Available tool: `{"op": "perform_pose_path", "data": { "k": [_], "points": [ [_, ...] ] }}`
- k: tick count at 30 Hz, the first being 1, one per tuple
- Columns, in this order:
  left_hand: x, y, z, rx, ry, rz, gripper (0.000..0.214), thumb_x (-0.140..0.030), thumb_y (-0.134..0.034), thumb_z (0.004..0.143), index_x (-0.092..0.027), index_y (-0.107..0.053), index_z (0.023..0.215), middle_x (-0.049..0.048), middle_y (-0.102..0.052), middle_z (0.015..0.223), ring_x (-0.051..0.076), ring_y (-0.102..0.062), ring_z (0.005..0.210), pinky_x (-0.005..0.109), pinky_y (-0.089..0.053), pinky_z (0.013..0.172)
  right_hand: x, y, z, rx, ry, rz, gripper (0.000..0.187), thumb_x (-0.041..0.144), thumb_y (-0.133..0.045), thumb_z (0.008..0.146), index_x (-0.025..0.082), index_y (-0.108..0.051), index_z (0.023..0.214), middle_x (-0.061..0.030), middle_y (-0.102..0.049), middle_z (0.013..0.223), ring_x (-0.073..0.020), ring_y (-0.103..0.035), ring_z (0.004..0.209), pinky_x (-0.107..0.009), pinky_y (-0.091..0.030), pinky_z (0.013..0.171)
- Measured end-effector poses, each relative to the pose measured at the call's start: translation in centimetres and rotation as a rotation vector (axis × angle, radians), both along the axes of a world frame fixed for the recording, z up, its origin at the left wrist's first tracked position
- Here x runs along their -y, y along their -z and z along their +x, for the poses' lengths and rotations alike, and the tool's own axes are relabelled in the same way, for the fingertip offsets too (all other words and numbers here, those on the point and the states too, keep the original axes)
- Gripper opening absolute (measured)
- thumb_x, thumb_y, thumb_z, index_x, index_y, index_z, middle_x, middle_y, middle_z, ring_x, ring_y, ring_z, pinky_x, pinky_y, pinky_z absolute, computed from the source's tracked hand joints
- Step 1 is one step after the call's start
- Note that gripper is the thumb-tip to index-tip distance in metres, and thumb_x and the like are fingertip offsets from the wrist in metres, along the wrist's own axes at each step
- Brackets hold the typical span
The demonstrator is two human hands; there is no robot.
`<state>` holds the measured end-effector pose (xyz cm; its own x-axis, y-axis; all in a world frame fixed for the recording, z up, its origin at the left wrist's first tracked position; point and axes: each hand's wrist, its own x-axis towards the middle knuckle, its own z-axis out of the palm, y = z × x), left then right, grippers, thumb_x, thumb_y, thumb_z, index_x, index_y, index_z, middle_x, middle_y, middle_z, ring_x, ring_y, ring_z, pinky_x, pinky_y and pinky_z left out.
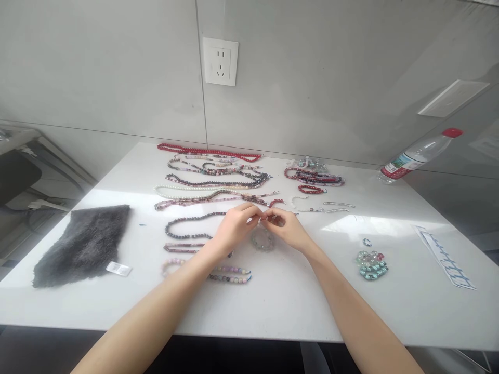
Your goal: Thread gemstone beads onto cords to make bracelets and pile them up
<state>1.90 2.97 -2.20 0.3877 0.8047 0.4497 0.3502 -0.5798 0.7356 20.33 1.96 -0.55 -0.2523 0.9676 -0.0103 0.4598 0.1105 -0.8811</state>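
Note:
My left hand (236,228) and my right hand (283,228) meet above the white table (296,296), fingertips pinched around a small dark object (261,219) that is mostly hidden. Just below them lies a loop of grey-green beads (262,240). Left of my left hand curves a strand of dark round beads (187,223). Several more bead strands, including a red one (208,152) and a string of pale pearls (187,188), run across the far table. Short metal-and-bead pieces (323,206) lie right of my right hand.
A grey fur mat (82,246) lies at the table's left, with a white tag (119,268) at its corner. A turquoise bead cluster (371,265) and a printed sheet (444,257) lie right. A plastic water bottle (419,157) lies beyond the far right corner.

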Motion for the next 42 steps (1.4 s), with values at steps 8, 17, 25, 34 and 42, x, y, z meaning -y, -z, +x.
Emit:
{"op": "perform_pose_path", "data": {
  "k": [8, 17, 25, 34, 42],
  "points": [
    [0.07, -0.15, 0.19, 0.096, 0.042, -0.027, 0.017, -0.007, -0.054, 0.085, -0.020, -0.065, 0.082, 0.0018, -0.067, 0.082, 0.014, -0.060, 0.076, 0.026, -0.048, 0.070, -0.09, 0.16, 0.26, -0.008, -0.049, 0.012, 0.019, 0.036, -0.060, 0.084, 0.020, -0.070, 0.087, -0.0052, -0.067, 0.088, -0.0193, -0.057, 0.077, -0.033, -0.046, 0.071],
    [-0.06, -0.09, 0.11, 0.128, 0.025, -0.103, 0.019, -0.005, -0.056, 0.081, -0.019, -0.068, 0.082, -0.0007, -0.070, 0.080, 0.012, -0.060, 0.075, 0.024, -0.049, 0.070, 0.00, 0.00, 0.25, -0.027, -0.046, -0.036, 0.020, 0.036, -0.061, 0.085, 0.020, -0.069, 0.091, -0.0047, -0.069, 0.090, -0.0205, -0.061, 0.083, -0.033, -0.047, 0.075],
    [-0.08, -0.03, 0.03, 0.119, 0.013, -0.097, 0.018, -0.007, -0.055, 0.081, -0.020, -0.068, 0.083, 0.0004, -0.070, 0.081, 0.014, -0.062, 0.076, 0.026, -0.050, 0.071, -0.24, 0.09, 0.18, -0.062, 0.018, -0.040, 0.025, 0.041, -0.062, 0.084, 0.020, -0.071, 0.094, -0.0064, -0.071, 0.095, -0.0219, -0.062, 0.085, -0.035, -0.048, 0.077],
    [-0.28, 0.27, -0.02, 0.140, 0.016, -0.138, 0.017, -0.010, -0.055, 0.081, -0.020, -0.069, 0.084, 0.0019, -0.071, 0.082, 0.015, -0.064, 0.076, 0.028, -0.053, 0.073, -0.32, 0.65, -0.02, -0.057, 0.059, -0.029, 0.029, 0.045, -0.066, 0.080, 0.018, -0.074, 0.087, -0.0058, -0.072, 0.083, -0.0199, -0.061, 0.073, -0.033, -0.048, 0.068],
    [-0.39, 0.17, -0.19, 0.109, -0.029, -0.115, 0.016, -0.009, -0.056, 0.081, -0.019, -0.068, 0.082, 0.0015, -0.069, 0.080, 0.015, -0.063, 0.075, 0.028, -0.052, 0.072, -0.23, 0.20, -0.22, -0.046, 0.079, -0.026, 0.027, 0.045, -0.068, 0.078, 0.018, -0.073, 0.081, -0.0050, -0.070, 0.079, -0.0185, -0.059, 0.070, -0.032, -0.046, 0.066]
  ]
}}
